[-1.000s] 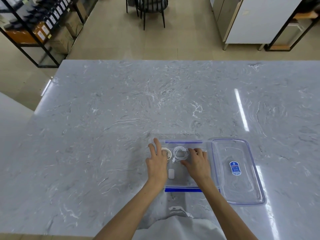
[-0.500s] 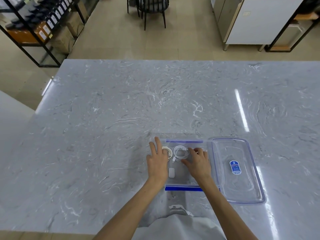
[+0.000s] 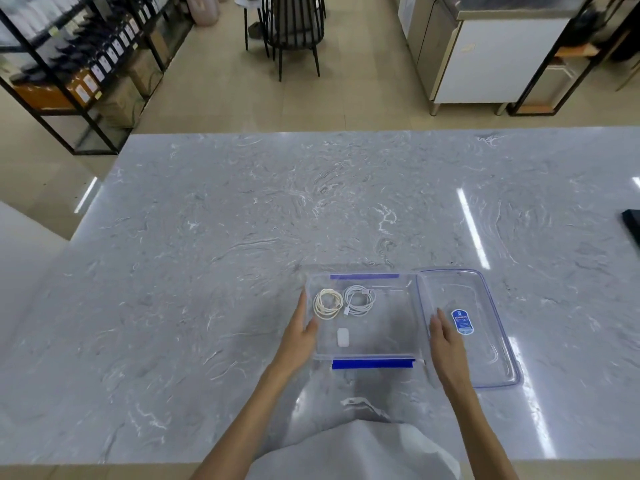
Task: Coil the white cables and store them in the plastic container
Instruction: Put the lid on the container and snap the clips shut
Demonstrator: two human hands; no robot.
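Observation:
A clear plastic container (image 3: pixel 391 282) with blue clips sits on the grey marble table near its front edge. Inside it, at the back left, lie a cream coiled cable (image 3: pixel 327 303) and a white coiled cable (image 3: pixel 360 299) side by side. A small white adapter (image 3: pixel 343 337) lies in front of them. My left hand (image 3: pixel 300 332) rests flat against the container's left wall, fingers straight, holding nothing. At the right wall is my right hand (image 3: pixel 445 337), also flat and empty, between the container and its lid.
The clear lid (image 3: pixel 485 344) with a blue label lies flat just right of the container. A dark object (image 3: pixel 632 223) pokes in at the table's right edge. Shelves, a black chair and a white cabinet stand on the floor beyond the table.
Both hands have come off the coiled cables inside the container and moved apart to its left and right sides. The cables stay where they lay.

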